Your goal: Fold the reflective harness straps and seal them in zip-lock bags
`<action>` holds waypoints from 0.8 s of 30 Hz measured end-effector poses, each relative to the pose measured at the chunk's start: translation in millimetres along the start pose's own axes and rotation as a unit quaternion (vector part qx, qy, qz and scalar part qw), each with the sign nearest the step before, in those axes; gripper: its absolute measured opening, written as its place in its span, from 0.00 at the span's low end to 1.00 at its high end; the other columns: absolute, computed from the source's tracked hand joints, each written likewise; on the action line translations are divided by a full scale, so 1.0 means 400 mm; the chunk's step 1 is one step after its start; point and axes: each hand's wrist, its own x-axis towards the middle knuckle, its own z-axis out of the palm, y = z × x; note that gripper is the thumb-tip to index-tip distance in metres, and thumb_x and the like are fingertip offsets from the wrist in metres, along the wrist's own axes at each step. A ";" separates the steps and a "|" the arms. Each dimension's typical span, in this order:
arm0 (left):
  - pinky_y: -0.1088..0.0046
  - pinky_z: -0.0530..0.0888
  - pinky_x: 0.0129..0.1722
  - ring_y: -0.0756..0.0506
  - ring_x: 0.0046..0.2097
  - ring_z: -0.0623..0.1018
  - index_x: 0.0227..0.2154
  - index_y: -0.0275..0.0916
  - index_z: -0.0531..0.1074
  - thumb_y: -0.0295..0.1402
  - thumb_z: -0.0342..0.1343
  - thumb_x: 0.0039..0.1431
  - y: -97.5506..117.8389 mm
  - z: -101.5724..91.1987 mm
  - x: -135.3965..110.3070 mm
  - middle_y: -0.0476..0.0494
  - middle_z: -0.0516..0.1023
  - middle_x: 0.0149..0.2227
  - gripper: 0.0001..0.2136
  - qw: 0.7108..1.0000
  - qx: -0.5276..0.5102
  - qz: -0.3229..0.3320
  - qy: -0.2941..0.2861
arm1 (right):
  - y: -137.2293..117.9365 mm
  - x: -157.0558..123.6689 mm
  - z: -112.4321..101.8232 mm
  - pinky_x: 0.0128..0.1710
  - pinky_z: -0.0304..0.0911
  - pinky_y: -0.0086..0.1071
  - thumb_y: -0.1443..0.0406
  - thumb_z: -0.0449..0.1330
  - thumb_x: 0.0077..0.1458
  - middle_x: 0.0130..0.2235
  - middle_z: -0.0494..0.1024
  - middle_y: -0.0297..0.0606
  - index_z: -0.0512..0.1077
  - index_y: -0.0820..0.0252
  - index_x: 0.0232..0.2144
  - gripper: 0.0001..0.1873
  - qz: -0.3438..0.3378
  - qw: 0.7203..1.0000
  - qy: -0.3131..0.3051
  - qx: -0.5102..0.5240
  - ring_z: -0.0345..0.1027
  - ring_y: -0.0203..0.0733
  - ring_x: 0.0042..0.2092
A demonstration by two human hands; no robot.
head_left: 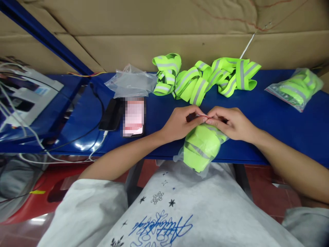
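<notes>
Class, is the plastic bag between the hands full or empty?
Full: the bag bulges with folded green reflective strap, seen through its clear plastic.

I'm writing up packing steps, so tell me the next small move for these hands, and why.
Probably slide both pinches apart along the top edge of the clear bag to press it shut. The left hand and right hand pinch that edge at its middle, and the folded neon band already sits inside.
</notes>
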 end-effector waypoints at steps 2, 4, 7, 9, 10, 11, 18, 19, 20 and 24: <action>0.74 0.70 0.34 0.50 0.33 0.77 0.36 0.38 0.81 0.50 0.65 0.64 0.000 0.001 0.002 0.46 0.84 0.34 0.17 0.999 -0.028 -0.015 0.000 | -0.003 -0.004 -0.001 0.22 0.48 0.29 0.52 0.61 0.67 0.20 0.62 0.24 0.74 0.55 0.37 0.14 0.005 1.000 0.009 -0.012 0.51 0.30 0.21; 0.74 0.71 0.34 0.50 0.34 0.77 0.37 0.38 0.81 0.50 0.66 0.62 -0.001 0.000 0.007 0.46 0.84 0.34 0.18 0.997 -0.066 -0.029 0.000 | -0.002 -0.006 -0.006 0.22 0.48 0.30 0.50 0.62 0.67 0.19 0.62 0.24 0.75 0.54 0.38 0.15 0.012 0.999 0.027 -0.032 0.50 0.31 0.21; 0.73 0.74 0.38 0.49 0.36 0.80 0.38 0.38 0.82 0.50 0.66 0.63 0.003 -0.006 0.015 0.45 0.85 0.36 0.17 0.993 -0.116 -0.035 0.011 | 0.002 -0.004 -0.023 0.24 0.51 0.30 0.48 0.60 0.67 0.21 0.67 0.27 0.74 0.55 0.34 0.18 0.014 0.996 0.049 -0.074 0.56 0.32 0.22; 0.72 0.76 0.41 0.49 0.38 0.81 0.38 0.39 0.82 0.48 0.65 0.64 0.008 -0.011 0.019 0.44 0.86 0.38 0.16 0.991 -0.126 -0.038 0.031 | 0.002 -0.001 -0.035 0.25 0.52 0.31 0.47 0.58 0.68 0.21 0.67 0.29 0.70 0.56 0.28 0.23 0.008 0.993 0.058 -0.105 0.57 0.32 0.23; 0.72 0.76 0.41 0.48 0.39 0.82 0.38 0.39 0.83 0.48 0.65 0.64 0.011 -0.014 0.020 0.44 0.86 0.38 0.16 0.990 -0.126 -0.040 0.040 | 0.001 0.000 -0.040 0.26 0.52 0.31 0.47 0.57 0.69 0.20 0.64 0.29 0.67 0.57 0.25 0.26 0.003 0.991 0.064 -0.118 0.56 0.32 0.23; 0.72 0.76 0.41 0.48 0.38 0.82 0.37 0.39 0.82 0.48 0.65 0.64 0.015 -0.015 0.020 0.45 0.86 0.37 0.16 0.990 -0.124 -0.043 0.048 | 0.001 0.001 -0.042 0.25 0.50 0.31 0.47 0.56 0.69 0.19 0.61 0.29 0.64 0.57 0.22 0.28 -0.003 0.989 0.071 -0.126 0.53 0.32 0.23; 0.70 0.77 0.41 0.47 0.37 0.81 0.34 0.40 0.80 0.51 0.64 0.64 0.014 -0.004 0.017 0.46 0.85 0.35 0.17 0.990 -0.110 -0.038 0.077 | 0.011 0.001 -0.047 0.24 0.48 0.31 0.39 0.51 0.68 0.20 0.59 0.29 0.61 0.58 0.21 0.35 0.020 0.995 0.085 -0.054 0.50 0.31 0.23; 0.70 0.76 0.41 0.48 0.37 0.81 0.35 0.39 0.79 0.51 0.64 0.64 0.007 -0.003 0.019 0.46 0.84 0.34 0.17 0.989 -0.110 -0.040 0.091 | 0.016 0.001 -0.051 0.24 0.49 0.30 0.38 0.51 0.67 0.21 0.62 0.30 0.64 0.58 0.22 0.35 0.031 0.996 0.074 -0.031 0.53 0.32 0.24; 0.70 0.76 0.41 0.48 0.37 0.81 0.35 0.39 0.79 0.51 0.64 0.64 0.000 -0.003 0.021 0.47 0.84 0.34 0.18 0.987 -0.112 -0.042 0.106 | 0.022 0.002 -0.056 0.24 0.51 0.29 0.36 0.53 0.65 0.22 0.65 0.30 0.67 0.58 0.24 0.34 0.046 0.997 0.055 -0.005 0.56 0.32 0.24; 0.73 0.75 0.41 0.49 0.38 0.79 0.37 0.40 0.77 0.53 0.63 0.65 -0.032 -0.003 0.031 0.48 0.81 0.35 0.19 0.982 -0.120 -0.059 0.132 | 0.052 0.014 -0.072 0.24 0.60 0.29 0.39 0.65 0.58 0.24 0.73 0.31 0.74 0.56 0.33 0.27 0.104 0.992 -0.014 0.076 0.66 0.34 0.25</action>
